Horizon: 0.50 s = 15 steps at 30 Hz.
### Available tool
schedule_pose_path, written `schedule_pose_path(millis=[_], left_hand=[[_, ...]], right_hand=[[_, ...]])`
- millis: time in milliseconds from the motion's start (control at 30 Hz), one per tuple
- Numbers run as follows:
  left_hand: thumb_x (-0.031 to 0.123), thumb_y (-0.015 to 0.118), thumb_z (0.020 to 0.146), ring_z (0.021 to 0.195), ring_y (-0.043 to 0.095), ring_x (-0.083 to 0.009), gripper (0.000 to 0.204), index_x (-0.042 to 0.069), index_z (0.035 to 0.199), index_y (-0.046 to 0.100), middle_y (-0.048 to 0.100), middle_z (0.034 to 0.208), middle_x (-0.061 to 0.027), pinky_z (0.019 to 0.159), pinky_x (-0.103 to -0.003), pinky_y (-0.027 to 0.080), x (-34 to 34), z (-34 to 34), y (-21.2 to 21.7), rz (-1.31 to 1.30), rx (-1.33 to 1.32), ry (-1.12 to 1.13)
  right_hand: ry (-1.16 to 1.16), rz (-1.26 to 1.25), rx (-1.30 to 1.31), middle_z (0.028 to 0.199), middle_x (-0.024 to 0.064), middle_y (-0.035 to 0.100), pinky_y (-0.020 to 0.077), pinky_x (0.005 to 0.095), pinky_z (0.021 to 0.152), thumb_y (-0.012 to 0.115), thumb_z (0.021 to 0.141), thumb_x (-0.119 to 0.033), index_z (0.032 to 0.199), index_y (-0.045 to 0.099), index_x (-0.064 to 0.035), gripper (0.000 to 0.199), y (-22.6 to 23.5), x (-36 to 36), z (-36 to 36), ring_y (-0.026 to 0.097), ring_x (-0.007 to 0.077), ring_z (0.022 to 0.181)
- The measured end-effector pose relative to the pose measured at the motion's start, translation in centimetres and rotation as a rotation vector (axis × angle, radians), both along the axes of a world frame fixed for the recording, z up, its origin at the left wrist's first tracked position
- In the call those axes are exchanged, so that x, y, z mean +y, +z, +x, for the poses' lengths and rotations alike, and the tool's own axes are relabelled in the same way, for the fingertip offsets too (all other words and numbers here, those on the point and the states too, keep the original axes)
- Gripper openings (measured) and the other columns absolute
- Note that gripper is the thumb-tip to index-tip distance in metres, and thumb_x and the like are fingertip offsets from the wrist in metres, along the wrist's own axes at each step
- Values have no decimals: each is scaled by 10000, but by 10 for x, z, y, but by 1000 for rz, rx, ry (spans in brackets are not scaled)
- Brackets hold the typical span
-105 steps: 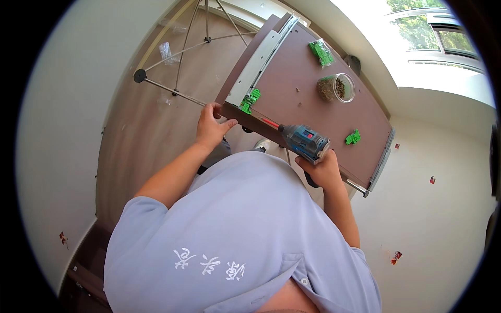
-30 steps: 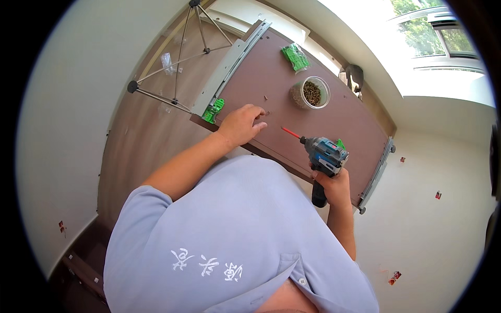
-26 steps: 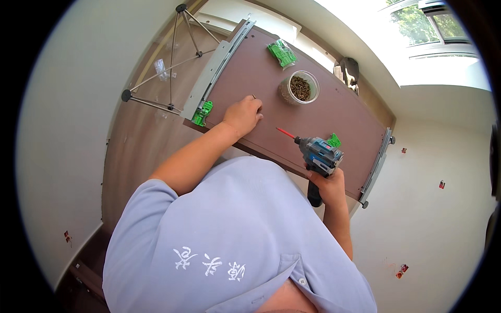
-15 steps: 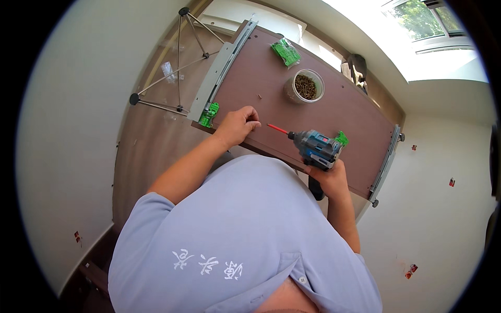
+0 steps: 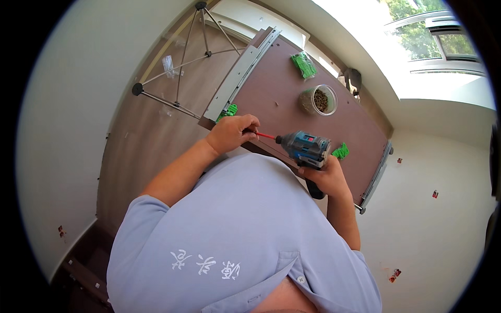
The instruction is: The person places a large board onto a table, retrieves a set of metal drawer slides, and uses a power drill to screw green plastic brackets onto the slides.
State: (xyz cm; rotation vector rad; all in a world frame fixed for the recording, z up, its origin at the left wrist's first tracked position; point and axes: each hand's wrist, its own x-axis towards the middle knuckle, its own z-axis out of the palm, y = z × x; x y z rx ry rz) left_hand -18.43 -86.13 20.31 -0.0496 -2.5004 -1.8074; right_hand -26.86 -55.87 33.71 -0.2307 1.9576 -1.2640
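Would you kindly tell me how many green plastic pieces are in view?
3: a bagged piece beyond the clear tub, a second piece beside the left hand, and a third piece beside the drill; the bag may hide more.

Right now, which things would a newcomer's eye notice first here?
First, the blue-and-black power driver in the right hand, its red bit pointing to the left hand. Beyond it, a clear tub of screws stands on the brown panel, near a bright green packet.

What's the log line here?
right hand: holds drill | left hand: at tip of red bit, grip unclear | tub: on brown panel
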Motion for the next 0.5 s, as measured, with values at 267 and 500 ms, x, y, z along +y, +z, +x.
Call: schedule_pose_path(millis=[267, 500], left_hand=[[223, 875, 837, 1120, 711, -275, 489, 93, 1258, 661, 751, 1172, -78, 957, -404, 561, -33, 15, -5, -352, 342, 28], [252, 909, 793, 1390, 565, -333, 813, 93, 1500, 539, 601, 1502, -152, 1150, -436, 471, -111, 55, -42, -369, 129, 370]], right_hand=[[123, 160, 135, 970, 53, 754, 563, 326, 832, 831, 835, -49, 1132, 743, 1, 314, 11, -49, 0, 659, 125, 874], [166, 349, 278, 925, 67, 740, 549, 339, 814, 824, 828, -104, 1092, 729, 6, 302, 6, -111, -21, 654, 147, 847]])
